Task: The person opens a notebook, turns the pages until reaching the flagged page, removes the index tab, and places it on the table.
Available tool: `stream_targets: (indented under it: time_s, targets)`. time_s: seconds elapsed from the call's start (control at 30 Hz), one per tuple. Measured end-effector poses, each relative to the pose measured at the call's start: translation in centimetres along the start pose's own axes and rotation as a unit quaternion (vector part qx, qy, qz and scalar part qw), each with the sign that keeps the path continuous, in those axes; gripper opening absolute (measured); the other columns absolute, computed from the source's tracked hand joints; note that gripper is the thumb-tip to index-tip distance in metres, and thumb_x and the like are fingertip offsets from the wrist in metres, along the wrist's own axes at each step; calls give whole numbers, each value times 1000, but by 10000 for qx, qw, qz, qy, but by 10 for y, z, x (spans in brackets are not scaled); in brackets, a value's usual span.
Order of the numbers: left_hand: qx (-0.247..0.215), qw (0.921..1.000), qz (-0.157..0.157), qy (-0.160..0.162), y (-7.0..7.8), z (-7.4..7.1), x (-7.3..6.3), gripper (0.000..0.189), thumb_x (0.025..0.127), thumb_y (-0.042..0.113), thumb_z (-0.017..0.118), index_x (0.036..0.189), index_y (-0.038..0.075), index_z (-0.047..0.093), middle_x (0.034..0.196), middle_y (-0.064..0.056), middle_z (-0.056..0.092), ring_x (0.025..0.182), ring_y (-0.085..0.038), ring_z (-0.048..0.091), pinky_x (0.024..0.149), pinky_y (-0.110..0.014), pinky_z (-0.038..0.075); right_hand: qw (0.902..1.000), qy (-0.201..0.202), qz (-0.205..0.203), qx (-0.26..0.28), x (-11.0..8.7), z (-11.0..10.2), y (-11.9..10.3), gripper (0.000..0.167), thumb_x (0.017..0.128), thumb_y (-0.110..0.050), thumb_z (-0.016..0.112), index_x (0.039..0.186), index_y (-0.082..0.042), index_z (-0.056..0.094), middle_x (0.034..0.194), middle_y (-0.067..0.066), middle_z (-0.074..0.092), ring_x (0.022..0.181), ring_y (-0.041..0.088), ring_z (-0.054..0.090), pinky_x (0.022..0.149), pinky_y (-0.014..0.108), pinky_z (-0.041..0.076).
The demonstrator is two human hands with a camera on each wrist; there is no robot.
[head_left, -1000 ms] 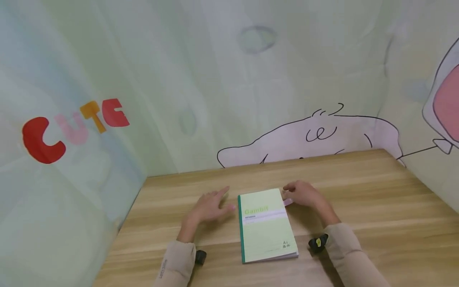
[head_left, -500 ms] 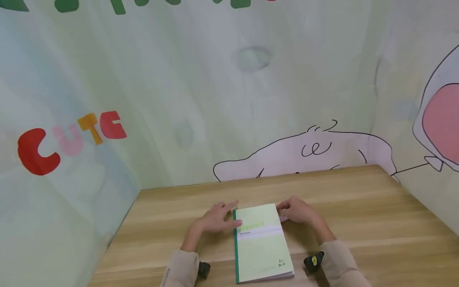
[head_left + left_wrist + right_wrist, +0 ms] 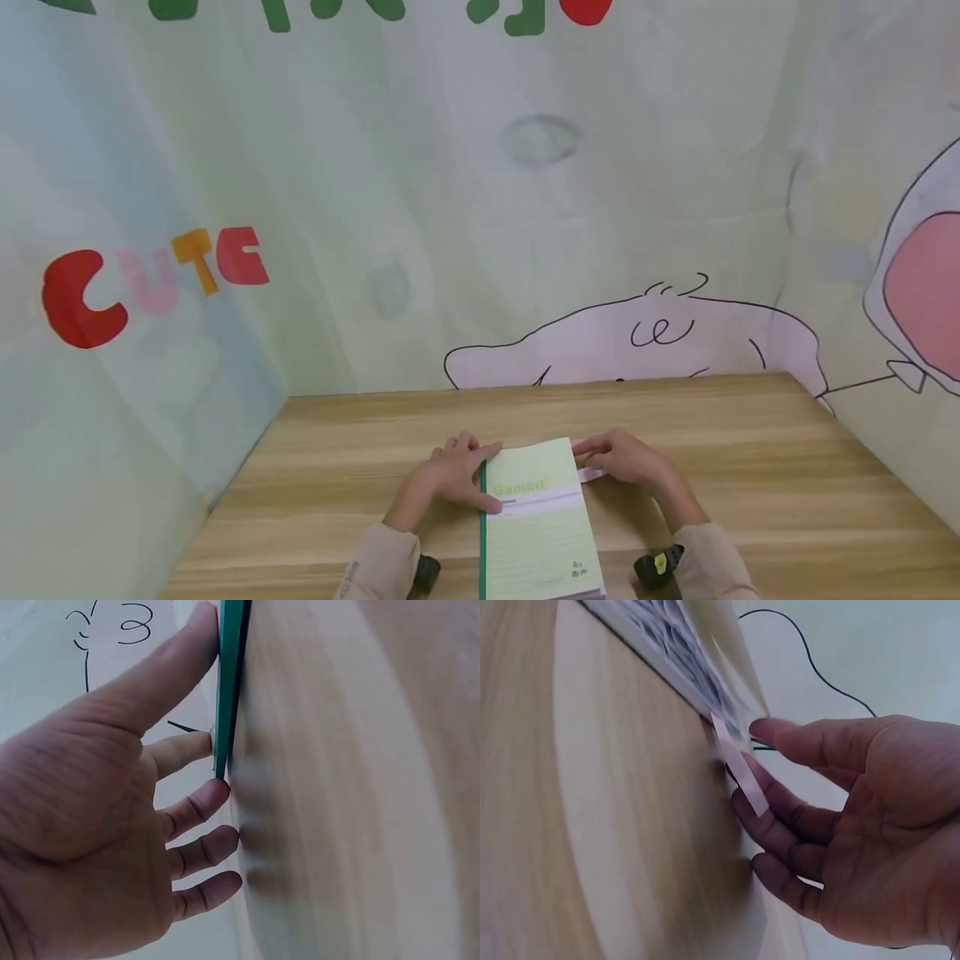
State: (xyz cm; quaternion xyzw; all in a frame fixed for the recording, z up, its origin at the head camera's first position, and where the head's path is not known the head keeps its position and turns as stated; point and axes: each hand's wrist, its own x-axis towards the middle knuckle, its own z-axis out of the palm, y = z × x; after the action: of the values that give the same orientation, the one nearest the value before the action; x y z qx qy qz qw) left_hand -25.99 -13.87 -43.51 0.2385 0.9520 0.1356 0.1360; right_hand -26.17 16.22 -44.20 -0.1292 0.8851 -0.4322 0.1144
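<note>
I see the left hand point(image 3: 453, 475) spread, its thumb on the notebook point(image 3: 538, 533), which lies on the worktop point(image 3: 337, 467) between both hands. A pink strip point(image 3: 739, 766) juts from its right edge; there, I cannot tell whether the right hand point(image 3: 630, 458) pinches anything.

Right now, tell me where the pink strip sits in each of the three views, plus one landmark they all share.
Head: lower right of centre, the pink strip juts from the notebook's right side, beside the right hand.
Left wrist: not in it.
Right wrist: near the middle, slanting down from the notebook's page edges across the fingers.
Shared landmark: the notebook; the left wrist view shows its green spine.
</note>
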Motion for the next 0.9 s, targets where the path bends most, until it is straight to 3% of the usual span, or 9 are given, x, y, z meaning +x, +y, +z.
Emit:
stream_targets:
  time_s: [0.17,0.4,0.63,0.9]
  targets:
    - [128,9999,-82,7,4,-9,-3,92,77,55,81,152,16,43,126,-10,43,113,-28,40,96,-52,35,9993,-266,-79,243,0,-5,3,28,93,-8,64,119,-9,74,125,13,67,115,28,57,96,50,42]
    - [78,9998,-199,-17,4,-19,-1,85,77,52,82,146,21,44,125,-9,44,114,-29,42,103,-57,32,9983,-366,-134,442,10,-7,8,27,96,-13,63,121,-9,73,125,10,68,115,25,54,94,43,39]
    - [-114,9990,-366,-240,4,-15,4,94,78,53,81,155,22,37,115,-5,40,105,-23,38,95,-47,34,9964,-526,-279,602,13,-11,14,30,96,-15,63,124,-6,70,130,14,65,120,29,52,95,42,37]
    - [-35,9989,-372,-266,3,-6,4,92,78,55,81,153,22,39,112,-4,43,102,-22,38,89,-43,34,9954,-629,-45,718,10,-7,20,29,98,-14,60,124,-9,71,129,11,66,123,30,51,97,44,37]
